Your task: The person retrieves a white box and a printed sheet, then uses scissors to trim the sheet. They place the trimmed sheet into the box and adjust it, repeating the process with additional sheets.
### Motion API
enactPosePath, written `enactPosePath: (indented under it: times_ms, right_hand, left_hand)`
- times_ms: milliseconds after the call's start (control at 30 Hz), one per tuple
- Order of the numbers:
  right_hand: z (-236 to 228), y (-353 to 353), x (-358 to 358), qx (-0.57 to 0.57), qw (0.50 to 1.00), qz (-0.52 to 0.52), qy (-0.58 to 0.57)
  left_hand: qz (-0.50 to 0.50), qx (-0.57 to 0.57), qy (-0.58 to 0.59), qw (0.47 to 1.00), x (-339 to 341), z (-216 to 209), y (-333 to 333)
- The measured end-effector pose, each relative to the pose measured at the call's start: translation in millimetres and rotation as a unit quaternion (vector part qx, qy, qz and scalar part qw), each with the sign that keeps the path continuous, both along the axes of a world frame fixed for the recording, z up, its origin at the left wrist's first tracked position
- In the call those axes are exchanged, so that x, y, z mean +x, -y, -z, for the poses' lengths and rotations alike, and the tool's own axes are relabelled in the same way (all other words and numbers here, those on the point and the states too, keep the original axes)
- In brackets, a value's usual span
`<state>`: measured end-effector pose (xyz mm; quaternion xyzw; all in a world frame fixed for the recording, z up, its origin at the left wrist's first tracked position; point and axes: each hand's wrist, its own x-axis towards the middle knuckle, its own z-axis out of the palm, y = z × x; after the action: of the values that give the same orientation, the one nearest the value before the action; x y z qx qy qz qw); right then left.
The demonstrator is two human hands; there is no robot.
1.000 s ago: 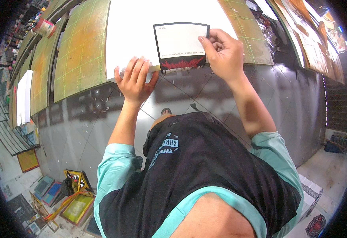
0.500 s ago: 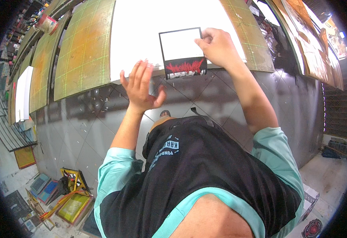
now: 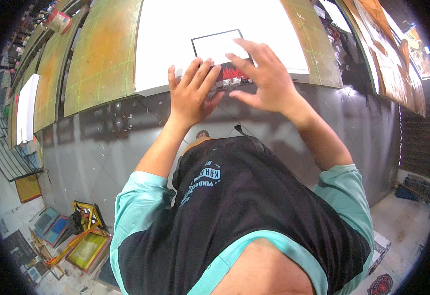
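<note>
A printed sheet with a thin black border, a white middle and a black band with red jagged lettering lies on a large white board. Its banded end sits at the board's front edge. My left hand is open, fingers extended over the sheet's lower left corner; contact there I cannot tell. Over the sheet's right side is my right hand, fingers spread and thumb held apart, gripping nothing. Both hands hide parts of the black band and side borders.
Greenish-brown work boards with grid lines flank the white board. A stained bucket stands far left, near another white slab. Yellow-framed screens lie on the floor at lower left. Brown sheets hang at the right.
My right hand has let go of the sheet's right edge and spread its fingers. My left hand has moved right to the sheet. The sheet now lies slightly farther up the board.
</note>
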<state>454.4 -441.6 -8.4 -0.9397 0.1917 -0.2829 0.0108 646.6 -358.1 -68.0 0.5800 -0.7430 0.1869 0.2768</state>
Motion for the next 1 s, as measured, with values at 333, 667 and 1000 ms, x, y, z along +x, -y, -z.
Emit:
enactPosePath:
  times_ms: [333, 667, 1000]
  right_hand:
    - [25, -4, 3, -0.018, 0.995, 0.069, -0.066]
    - [-24, 13, 12, -0.131, 0.987, 0.093, -0.003]
    - [-13, 27, 22, -0.246, 0.961, 0.123, 0.04]
  left_hand:
    - [-0.101, -0.02, 0.129, 0.986, 51, -1, -3]
    - [-0.032, -0.053, 0.091, 0.994, 60, -86, 15]
    - [-0.023, -0.049, 0.075, 0.996, 59, -94, 19]
